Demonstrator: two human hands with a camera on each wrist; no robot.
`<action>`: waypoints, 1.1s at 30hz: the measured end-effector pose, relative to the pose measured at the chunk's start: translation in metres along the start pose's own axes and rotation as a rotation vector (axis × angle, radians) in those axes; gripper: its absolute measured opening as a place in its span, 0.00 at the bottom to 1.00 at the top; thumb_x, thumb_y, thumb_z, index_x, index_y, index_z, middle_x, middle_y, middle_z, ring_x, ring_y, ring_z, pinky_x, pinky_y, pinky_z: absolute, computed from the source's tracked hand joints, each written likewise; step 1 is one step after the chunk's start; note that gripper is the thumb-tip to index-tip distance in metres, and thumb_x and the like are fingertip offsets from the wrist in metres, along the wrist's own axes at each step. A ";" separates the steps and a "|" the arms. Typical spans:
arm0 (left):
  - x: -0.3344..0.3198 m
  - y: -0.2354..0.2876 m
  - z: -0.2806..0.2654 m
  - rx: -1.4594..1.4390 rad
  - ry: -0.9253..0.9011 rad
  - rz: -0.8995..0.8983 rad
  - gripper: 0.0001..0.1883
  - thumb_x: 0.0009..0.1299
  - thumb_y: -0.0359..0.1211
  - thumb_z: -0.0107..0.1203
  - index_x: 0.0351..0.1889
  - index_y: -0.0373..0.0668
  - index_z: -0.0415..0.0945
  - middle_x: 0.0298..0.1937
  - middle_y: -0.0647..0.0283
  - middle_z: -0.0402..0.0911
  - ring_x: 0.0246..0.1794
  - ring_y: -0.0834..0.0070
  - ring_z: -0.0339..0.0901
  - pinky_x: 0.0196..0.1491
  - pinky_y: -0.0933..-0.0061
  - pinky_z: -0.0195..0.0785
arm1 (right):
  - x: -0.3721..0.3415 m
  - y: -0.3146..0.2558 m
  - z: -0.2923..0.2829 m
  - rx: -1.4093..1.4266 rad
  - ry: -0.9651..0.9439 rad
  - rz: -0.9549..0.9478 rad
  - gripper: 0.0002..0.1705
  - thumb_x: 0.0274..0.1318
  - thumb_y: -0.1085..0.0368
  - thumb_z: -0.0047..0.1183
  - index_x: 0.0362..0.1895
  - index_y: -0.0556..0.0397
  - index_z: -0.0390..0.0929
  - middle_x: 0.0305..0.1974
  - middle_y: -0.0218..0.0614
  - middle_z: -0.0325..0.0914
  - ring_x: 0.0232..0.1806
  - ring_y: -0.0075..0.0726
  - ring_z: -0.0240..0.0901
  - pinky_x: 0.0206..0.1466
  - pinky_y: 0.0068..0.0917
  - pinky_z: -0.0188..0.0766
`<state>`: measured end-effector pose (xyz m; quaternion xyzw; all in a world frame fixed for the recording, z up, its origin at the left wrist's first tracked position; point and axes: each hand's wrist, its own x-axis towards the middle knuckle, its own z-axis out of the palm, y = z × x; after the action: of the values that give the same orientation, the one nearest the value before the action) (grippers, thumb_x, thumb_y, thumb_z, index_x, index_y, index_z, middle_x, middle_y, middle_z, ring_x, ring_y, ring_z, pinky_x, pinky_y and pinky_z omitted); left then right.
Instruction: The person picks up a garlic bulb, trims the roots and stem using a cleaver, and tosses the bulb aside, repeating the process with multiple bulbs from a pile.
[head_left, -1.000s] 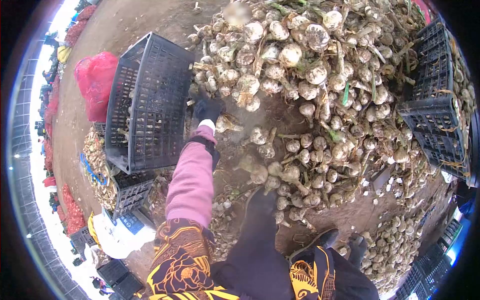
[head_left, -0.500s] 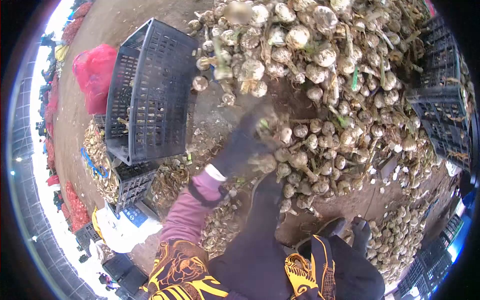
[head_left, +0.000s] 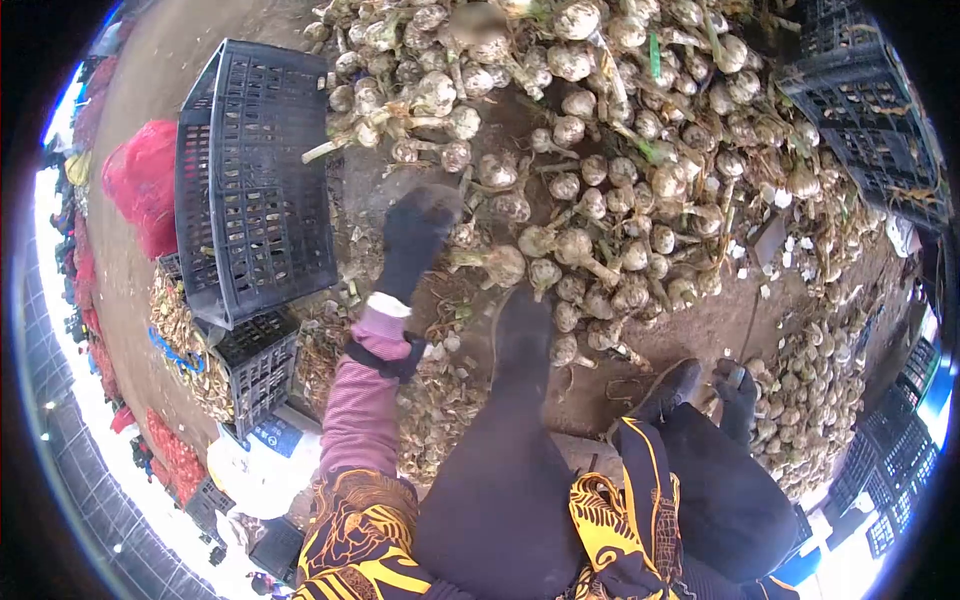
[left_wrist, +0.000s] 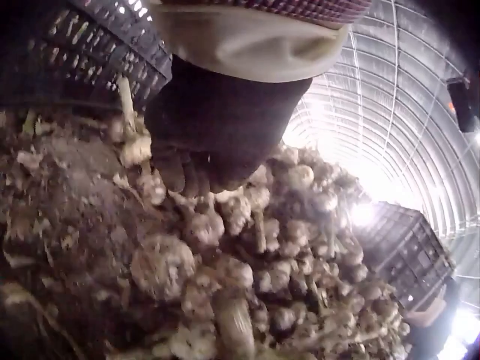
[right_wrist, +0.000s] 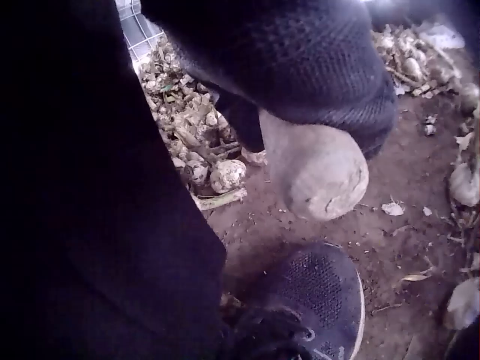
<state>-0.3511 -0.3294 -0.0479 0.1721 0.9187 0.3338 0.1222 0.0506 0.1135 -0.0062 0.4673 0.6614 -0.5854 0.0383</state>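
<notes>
In the head view my dark-gloved left hand (head_left: 415, 230) is over the bare soil, right of the black crate (head_left: 255, 185). Its fingers point toward a heap of garlic bulbs (head_left: 570, 180) with stalks attached. The left wrist view shows the gloved fingers (left_wrist: 187, 176) close over several bulbs, with nothing visible in their grip. Low on the right, beside a dark shoe (head_left: 672, 388), is my gloved right hand (head_left: 738, 398). In the right wrist view it grips a pale, round-ended handle (right_wrist: 322, 176); the rest of that tool is hidden by the glove.
Another black crate (head_left: 865, 110) leans at the right of the heap. More garlic bulbs (head_left: 810, 400) lie at lower right. A pink mesh sack (head_left: 145, 185) stands behind the left crate, and a lower crate (head_left: 260, 370) sits beside trimmings.
My left hand moved from beside the left crate right to the near bulbs, then back left. Several stalked bulbs now lie by the crate's right side. The right hand stays low beside the shoe.
</notes>
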 end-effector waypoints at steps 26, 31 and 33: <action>0.123 0.021 0.093 0.082 0.131 0.106 0.21 0.69 0.45 0.54 0.55 0.45 0.72 0.44 0.55 0.80 0.43 0.57 0.78 0.47 0.59 0.71 | -0.020 -0.005 0.001 0.113 0.085 0.028 0.23 0.47 0.71 0.56 0.51 0.61 0.75 0.43 0.37 0.79 0.44 0.32 0.75 0.50 0.28 0.71; 0.125 0.044 0.128 0.305 -0.007 0.091 0.24 0.68 0.48 0.53 0.58 0.46 0.73 0.51 0.53 0.79 0.53 0.50 0.74 0.57 0.53 0.67 | -0.024 -0.004 -0.006 0.079 0.106 0.022 0.24 0.46 0.71 0.56 0.51 0.61 0.74 0.42 0.37 0.80 0.44 0.31 0.75 0.50 0.28 0.70; 0.128 0.019 0.132 0.099 0.061 0.177 0.20 0.68 0.45 0.57 0.53 0.44 0.76 0.45 0.56 0.82 0.46 0.55 0.79 0.51 0.58 0.72 | -0.027 -0.008 -0.006 0.078 0.109 -0.010 0.24 0.46 0.70 0.57 0.51 0.61 0.74 0.42 0.37 0.80 0.43 0.31 0.75 0.50 0.28 0.70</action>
<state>-0.4182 -0.1894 -0.1486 0.2481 0.9186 0.3026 0.0554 0.0634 0.1044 0.0177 0.4964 0.6415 -0.5846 -0.0191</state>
